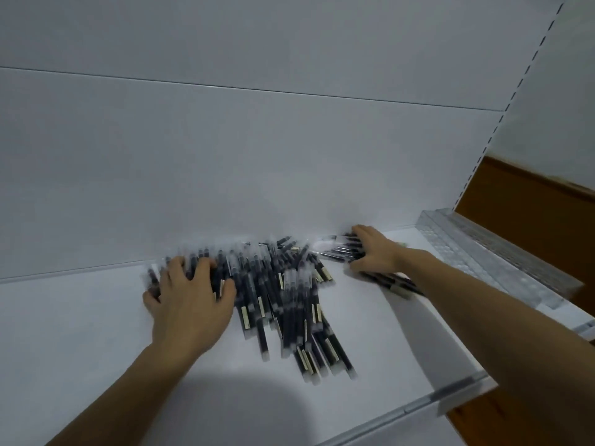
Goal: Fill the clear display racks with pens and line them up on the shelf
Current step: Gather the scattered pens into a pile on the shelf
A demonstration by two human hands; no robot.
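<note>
Head view, the only view supplied; the frame is motion-blurred, so fine detail is limited.

Left hand (190, 300): palm down, fingers spread wide, laid flat on the left end of the pile of pens (283, 294). The fingertips rest over the pens; nothing is closed within the hand.

Right hand (373, 249): palm down, fingers spread and extended, pressed on a smaller bundle of pens (338, 247) that lies apart from the main pile, to its right and close to the back panel (257, 156). Further pens run beneath the right wrist and forearm. The hand is open; it covers the pens rather than gripping them.

Pens: dark barrels with clear caps and pale labels, lying loose and crossed on the white shelf (80, 333). The bulk sits between the two hands, spreading from the back panel toward the person. The nearest pens lie ahead of the left forearm and to its right.

Beyond the right hand, along the right edge of the shelf, lies a long clear rack (483, 255), seen end-on and running toward the person; whether it holds anything cannot be told. A slotted upright (502, 123) rises behind it, with brown surfaces (521, 214) past the shelf end.

A clear strip (418, 405) runs along the front edge of the shelf, below the right forearm.
</note>
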